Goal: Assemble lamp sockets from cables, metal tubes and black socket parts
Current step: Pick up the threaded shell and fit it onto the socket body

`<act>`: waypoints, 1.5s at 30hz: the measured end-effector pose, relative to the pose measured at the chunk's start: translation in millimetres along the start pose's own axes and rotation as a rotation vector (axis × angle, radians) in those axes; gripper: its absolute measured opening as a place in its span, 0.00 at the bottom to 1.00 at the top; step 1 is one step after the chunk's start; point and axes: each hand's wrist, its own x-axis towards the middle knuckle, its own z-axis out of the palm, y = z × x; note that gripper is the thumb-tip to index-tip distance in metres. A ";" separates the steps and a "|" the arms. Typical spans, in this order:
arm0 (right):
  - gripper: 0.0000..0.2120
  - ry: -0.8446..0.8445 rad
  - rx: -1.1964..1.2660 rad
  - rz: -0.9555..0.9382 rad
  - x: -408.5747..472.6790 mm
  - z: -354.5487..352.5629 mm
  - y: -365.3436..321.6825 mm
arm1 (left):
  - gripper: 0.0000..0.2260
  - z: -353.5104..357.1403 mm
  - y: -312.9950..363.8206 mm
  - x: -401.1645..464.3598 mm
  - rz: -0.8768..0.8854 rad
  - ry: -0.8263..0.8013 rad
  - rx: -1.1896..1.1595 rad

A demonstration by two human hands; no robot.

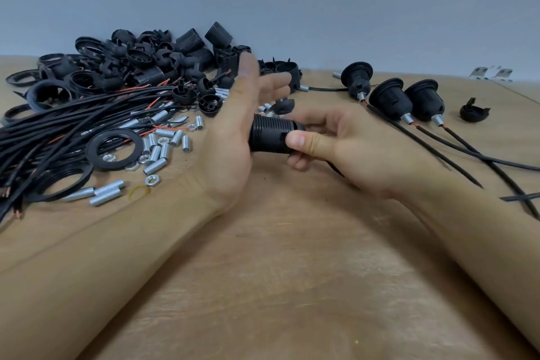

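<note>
Black ribbed plastic socket body [273, 137] held above wooden worktop [292, 272], pinched by right hand [344, 146] thumb and curled fingers [309, 123]; left hand [233, 131] flat, fingers straight, palm against socket end.

I see a wooden desk [292, 257] under a plain grey-blue wall [321, 3]. A yellow rubber band [139, 192] lies on it at my left, and small white objects [492, 73] sit far right.

Head view, forward-down, close over table [292, 286]
</note>
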 end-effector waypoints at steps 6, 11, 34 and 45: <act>0.11 -0.097 0.107 -0.001 7.0 -4.2 3.0 | 0.32 -7.7 8.4 11.7 -0.047 0.146 0.018; 0.12 -0.211 0.197 0.073 6.1 1.3 4.7 | 0.37 -12.7 3.2 14.4 -0.080 -0.020 -0.007; 0.08 -0.182 -0.001 0.091 -9.2 7.1 -13.1 | 0.24 -11.8 -5.4 1.2 -0.141 -0.122 -0.104; 0.10 -0.124 -0.082 0.041 -2.1 10.0 -10.4 | 0.30 -18.8 -4.1 11.5 0.043 0.182 0.262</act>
